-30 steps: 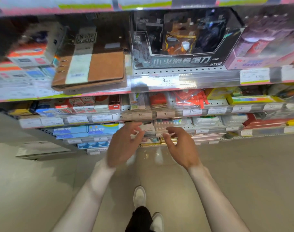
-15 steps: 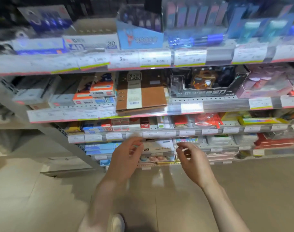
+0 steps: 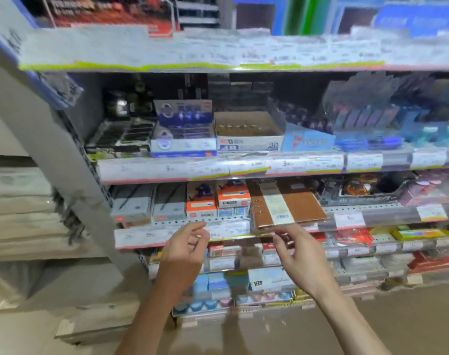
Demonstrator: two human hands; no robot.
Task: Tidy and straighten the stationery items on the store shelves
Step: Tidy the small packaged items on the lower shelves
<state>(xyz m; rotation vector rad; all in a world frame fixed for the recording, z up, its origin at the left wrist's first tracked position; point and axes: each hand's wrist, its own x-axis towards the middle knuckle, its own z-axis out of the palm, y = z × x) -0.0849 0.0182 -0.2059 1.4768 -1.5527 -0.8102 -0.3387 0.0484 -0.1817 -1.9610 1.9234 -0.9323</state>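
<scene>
**Your hands are up by the notebook shelf**

On the far left you see the grey shelf post [image 3: 72,160]. Next to it, on the shelf at hand height, stand two grey boxes [image 3: 151,204]. Just to their right are the orange and white boxes [image 3: 218,201].

Your left hand [image 3: 185,252] is in front of the price strip [image 3: 226,230] below those boxes. Its fingers are bent loosely, with the thumb and first finger close together. It holds nothing, and you cannot tell if it touches the strip.

Then comes the brown notebook [image 3: 287,204]. It lies on the same shelf, a bit crooked, with its front edge sticking out over the shelf lip.

Your right hand [image 3: 300,257] is just under that front edge. Its fingers are a little spread and softly bent. The picture is too blurry to tell if the fingertips touch the notebook.

Farther right is a dark box with something orange [image 3: 359,190] inside, then pink packs [image 3: 430,190].
</scene>
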